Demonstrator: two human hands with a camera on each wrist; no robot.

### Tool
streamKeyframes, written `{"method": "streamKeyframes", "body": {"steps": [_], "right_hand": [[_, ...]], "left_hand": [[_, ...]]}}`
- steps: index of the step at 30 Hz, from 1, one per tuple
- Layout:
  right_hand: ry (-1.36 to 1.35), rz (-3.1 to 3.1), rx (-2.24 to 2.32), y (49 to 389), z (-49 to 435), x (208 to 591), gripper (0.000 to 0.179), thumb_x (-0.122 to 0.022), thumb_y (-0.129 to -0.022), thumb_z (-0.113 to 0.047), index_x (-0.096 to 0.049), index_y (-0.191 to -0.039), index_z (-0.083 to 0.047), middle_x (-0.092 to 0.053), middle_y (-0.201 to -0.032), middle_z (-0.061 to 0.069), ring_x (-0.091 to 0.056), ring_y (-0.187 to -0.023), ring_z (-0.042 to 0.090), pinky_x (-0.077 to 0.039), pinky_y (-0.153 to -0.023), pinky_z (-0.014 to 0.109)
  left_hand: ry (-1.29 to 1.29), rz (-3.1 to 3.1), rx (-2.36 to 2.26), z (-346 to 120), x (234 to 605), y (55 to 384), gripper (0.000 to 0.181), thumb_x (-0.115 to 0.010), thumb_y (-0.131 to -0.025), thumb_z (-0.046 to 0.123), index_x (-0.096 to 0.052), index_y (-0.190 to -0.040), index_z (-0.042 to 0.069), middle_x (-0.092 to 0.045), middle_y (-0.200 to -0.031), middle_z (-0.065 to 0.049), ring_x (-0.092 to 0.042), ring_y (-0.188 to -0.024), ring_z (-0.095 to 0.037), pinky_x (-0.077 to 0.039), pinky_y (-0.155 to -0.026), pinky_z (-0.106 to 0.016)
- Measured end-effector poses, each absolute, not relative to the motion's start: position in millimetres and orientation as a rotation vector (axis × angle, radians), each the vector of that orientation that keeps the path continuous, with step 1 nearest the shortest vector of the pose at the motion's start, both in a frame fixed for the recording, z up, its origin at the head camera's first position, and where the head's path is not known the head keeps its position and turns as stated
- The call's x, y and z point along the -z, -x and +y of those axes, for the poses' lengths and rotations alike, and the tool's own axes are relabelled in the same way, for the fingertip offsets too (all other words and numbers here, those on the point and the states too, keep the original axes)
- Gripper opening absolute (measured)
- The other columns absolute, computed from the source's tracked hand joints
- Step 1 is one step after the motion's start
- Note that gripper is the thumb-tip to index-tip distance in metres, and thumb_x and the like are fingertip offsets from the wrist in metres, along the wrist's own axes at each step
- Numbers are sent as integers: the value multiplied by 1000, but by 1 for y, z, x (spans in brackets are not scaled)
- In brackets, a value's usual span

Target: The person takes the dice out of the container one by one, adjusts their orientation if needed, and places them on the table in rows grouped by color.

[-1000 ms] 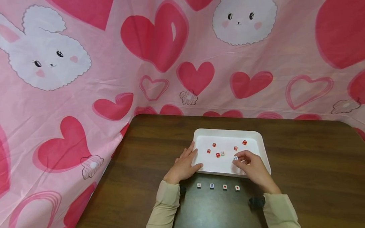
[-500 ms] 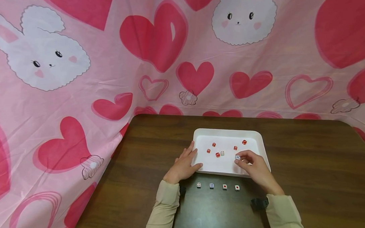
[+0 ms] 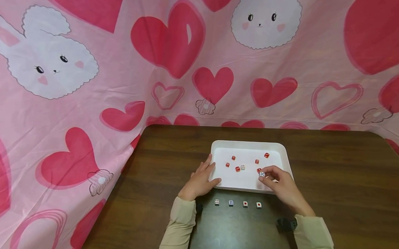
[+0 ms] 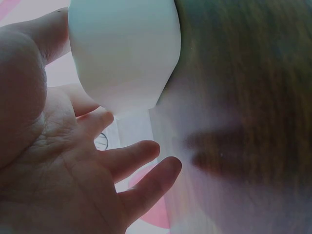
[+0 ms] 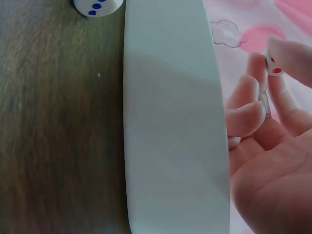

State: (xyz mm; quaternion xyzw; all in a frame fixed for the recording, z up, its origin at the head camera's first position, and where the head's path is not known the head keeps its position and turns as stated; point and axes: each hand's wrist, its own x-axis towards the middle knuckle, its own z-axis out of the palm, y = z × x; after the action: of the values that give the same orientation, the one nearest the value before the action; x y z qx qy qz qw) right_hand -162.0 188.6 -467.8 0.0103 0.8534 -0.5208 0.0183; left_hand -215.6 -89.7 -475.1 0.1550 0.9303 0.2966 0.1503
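My right hand (image 3: 282, 182) is over the right part of a shallow white tray (image 3: 236, 185), pinching a white die (image 3: 262, 174) between thumb and forefinger. In the right wrist view the pinched die (image 5: 275, 66) shows red pips on one side, and the other fingers are bent. A red die (image 3: 259, 170) peeks out just behind it. My left hand (image 3: 199, 179) rests at the tray's left end, its thumb over the near left corner. In the left wrist view its fingers (image 4: 151, 187) are spread and loosely extended beside the tray's outer wall (image 4: 126, 53).
Inside the tray lie several red dice (image 3: 237, 169) and one white die (image 3: 242, 167). A row of white dice (image 3: 231, 203) stands on the wooden table (image 3: 174, 147) in front of the tray. A pink heart-print cloth (image 3: 219, 116) hangs behind.
My right hand has shifted slightly right and nearer with the white die, and a red die has come into view beside it. The left hand stays in place.
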Motion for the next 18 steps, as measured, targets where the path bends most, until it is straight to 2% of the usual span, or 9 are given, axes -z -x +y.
{"method": "streamKeyframes", "body": {"steps": [18], "right_hand": [[-19, 2763, 1578, 149, 198, 468, 20, -71, -88, -18, -66, -102, -5, -64, -91, 7, -56, -76, 5, -47, -66, 23]], "left_hand": [[-455, 2671, -864, -91, 475, 215, 71, -59, -93, 40, -32, -152, 13, -6, -164, 3, -14, -150, -35, -18, -111, -68]]}}
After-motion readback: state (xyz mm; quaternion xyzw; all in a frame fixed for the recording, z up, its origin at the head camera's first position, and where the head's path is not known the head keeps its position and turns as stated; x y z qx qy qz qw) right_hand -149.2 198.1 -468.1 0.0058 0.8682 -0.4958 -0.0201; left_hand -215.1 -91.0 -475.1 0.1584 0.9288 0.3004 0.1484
